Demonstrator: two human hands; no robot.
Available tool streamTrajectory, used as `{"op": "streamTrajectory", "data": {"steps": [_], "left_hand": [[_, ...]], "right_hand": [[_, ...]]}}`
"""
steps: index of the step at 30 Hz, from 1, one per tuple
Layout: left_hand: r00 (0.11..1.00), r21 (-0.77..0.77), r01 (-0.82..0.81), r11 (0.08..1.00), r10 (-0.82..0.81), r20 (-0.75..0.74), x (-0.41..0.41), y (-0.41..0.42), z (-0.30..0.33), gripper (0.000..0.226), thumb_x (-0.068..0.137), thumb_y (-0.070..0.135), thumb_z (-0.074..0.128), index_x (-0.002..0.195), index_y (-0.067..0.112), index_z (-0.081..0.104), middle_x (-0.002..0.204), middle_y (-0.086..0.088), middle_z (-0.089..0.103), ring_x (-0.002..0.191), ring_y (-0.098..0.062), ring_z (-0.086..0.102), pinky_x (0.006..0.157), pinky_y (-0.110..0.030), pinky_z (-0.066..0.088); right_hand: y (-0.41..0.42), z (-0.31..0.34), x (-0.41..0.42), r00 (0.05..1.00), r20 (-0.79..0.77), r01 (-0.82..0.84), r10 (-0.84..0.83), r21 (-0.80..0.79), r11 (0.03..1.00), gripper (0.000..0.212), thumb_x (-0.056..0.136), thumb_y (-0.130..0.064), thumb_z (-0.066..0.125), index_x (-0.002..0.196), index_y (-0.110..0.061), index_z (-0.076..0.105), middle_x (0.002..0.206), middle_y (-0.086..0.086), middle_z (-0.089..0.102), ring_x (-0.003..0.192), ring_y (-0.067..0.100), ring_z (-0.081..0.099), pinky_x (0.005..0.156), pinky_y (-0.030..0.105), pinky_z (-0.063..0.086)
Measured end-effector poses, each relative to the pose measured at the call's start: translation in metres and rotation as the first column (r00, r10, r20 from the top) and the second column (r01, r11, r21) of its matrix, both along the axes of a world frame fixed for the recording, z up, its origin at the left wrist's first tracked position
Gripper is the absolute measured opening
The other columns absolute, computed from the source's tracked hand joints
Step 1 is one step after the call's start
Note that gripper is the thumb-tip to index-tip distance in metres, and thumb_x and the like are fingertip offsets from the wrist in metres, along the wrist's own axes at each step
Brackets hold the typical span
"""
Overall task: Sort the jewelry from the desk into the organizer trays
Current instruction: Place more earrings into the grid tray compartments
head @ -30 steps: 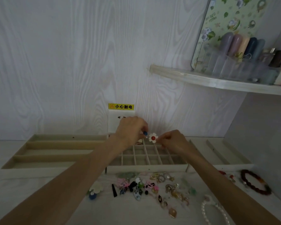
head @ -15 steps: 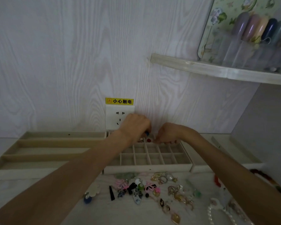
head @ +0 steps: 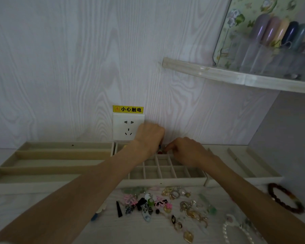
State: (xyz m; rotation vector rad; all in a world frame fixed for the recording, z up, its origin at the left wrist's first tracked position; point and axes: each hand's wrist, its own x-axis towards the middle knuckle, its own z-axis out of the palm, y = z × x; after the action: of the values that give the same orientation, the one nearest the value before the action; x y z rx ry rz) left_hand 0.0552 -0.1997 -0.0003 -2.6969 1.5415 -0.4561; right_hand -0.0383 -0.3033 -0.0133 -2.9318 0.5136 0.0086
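Observation:
Both of my hands are low over the back row of the gridded organizer tray [head: 165, 180] by the wall. My left hand [head: 149, 136] is curled, and a small blue-tipped piece [head: 159, 147] shows under its fingers. My right hand [head: 188, 150] pinches at the flower earring, of which only the red centre [head: 159, 153] shows between the two hands, down in a back compartment. The white petals are hidden. Loose jewelry [head: 157, 203] lies in a pile on the desk in front of the tray.
A long-slot tray [head: 42, 154] sits to the left and another tray [head: 245, 166] to the right. A red bead bracelet [head: 285, 198] and a pearl strand [head: 236, 229] lie at the right. A wall socket [head: 128, 127] is behind my hands, and a shelf [head: 236, 78] with bottles hangs above right.
Both hands have dropped from above the gridded tray into its back row. The white flower earring, held up in plain view before, is now mostly hidden between my fingers.

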Motion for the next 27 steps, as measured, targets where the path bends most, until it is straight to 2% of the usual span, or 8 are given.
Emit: {"op": "streamTrajectory", "data": {"steps": [3,7,10,15,19,21,24,27], "left_hand": [[0.999,-0.007,-0.026,1.0,0.025,-0.029,0.001,-0.002,-0.005,0.019,0.084,0.02,0.065,0.103,0.019,0.068,0.111,-0.006,0.066,0.105,-0.025,0.061,0.081,-0.031,0.045],[0.989,-0.051,-0.029,0.998,0.022,-0.144,0.005,0.001,-0.008,0.021,0.083,0.024,0.065,0.103,0.022,0.071,0.11,-0.002,0.067,0.104,-0.024,0.062,0.077,-0.03,0.044],[0.968,-0.115,-0.049,0.992,0.019,-0.252,0.009,0.019,0.0,0.02,0.084,0.03,0.064,0.103,0.027,0.071,0.11,0.003,0.067,0.104,-0.02,0.061,0.08,-0.029,0.043],[0.934,-0.16,-0.096,0.982,0.033,-0.356,0.012,0.091,0.024,0.021,0.085,0.034,0.063,0.105,0.034,0.069,0.109,0.014,0.066,0.103,-0.011,0.058,0.079,-0.025,0.039],[0.897,-0.105,-0.149,0.983,0.089,-0.434,0.006,0.156,0.03,0.018,0.083,0.04,0.066,0.1,0.039,0.07,0.104,0.019,0.067,0.086,-0.004,0.059,0.075,-0.023,0.043],[0.874,-0.08,-0.148,0.986,0.092,-0.477,0.002,0.183,0.027,0.018,0.083,0.038,0.067,0.1,0.039,0.07,0.103,0.019,0.066,0.081,0.0,0.058,0.076,-0.02,0.046],[0.847,-0.01,-0.085,0.996,0.067,-0.527,-0.006,0.215,0.02,0.018,0.084,0.029,0.068,0.1,0.034,0.071,0.099,0.02,0.066,0.074,0.008,0.056,0.067,-0.005,0.043],[0.808,0.056,-0.04,0.998,0.066,-0.586,-0.011,0.235,0.01,0.026,0.083,0.02,0.069,0.106,0.031,0.07,0.106,0.016,0.068,0.083,0.002,0.06,0.079,-0.017,0.051]], "right_hand": [[-0.001,0.004,-0.002,0.999,0.027,0.026,-0.027,0.058,0.998,0.039,0.093,-0.014,0.041,0.114,-0.037,0.064,0.128,-0.006,0.058,0.1,0.016,0.059,0.083,0.03,0.051],[-0.007,0.015,-0.01,0.992,0.102,0.059,-0.07,0.106,0.993,0.037,0.094,-0.011,0.04,0.106,-0.031,0.068,0.119,-0.002,0.063,0.067,0.004,0.053,0.055,0.019,0.04],[-0.006,0.024,-0.021,0.989,0.124,0.064,-0.077,0.106,0.992,0.036,0.095,-0.011,0.04,0.1,-0.031,0.07,0.116,-0.001,0.064,0.057,0.003,0.049,0.05,0.018,0.037],[0.015,0.035,-0.035,0.98,0.201,-0.036,-0.004,0.194,0.98,0.028,0.093,-0.015,0.05,0.091,-0.035,0.069,0.089,0.004,0.066,0.073,0.014,0.06,0.071,0.03,0.05],[0.065,0.033,-0.038,0.977,0.168,-0.166,0.134,0.197,0.966,0.019,0.089,-0.021,0.059,0.101,-0.032,0.07,0.072,-0.015,0.056,0.065,0.0,0.053,0.065,0.022,0.044],[0.096,0.027,-0.039,0.964,0.141,-0.253,0.227,0.204,0.946,0.021,0.087,-0.023,0.062,0.105,-0.03,0.069,0.073,-0.018,0.056,0.067,-0.002,0.053,0.068,0.022,0.048],[0.138,0.015,-0.038,0.93,0.091,-0.366,0.355,0.169,0.915,0.028,0.085,-0.035,0.065,0.113,-0.031,0.065,0.09,-0.014,0.062,0.079,0.001,0.055,0.073,0.021,0.047],[0.168,0.0,-0.034,0.922,0.071,-0.386,0.38,0.087,0.919,0.041,0.082,-0.041,0.067,0.119,-0.027,0.062,0.112,-0.005,0.062,0.102,0.012,0.055,0.086,0.03,0.047]]}}
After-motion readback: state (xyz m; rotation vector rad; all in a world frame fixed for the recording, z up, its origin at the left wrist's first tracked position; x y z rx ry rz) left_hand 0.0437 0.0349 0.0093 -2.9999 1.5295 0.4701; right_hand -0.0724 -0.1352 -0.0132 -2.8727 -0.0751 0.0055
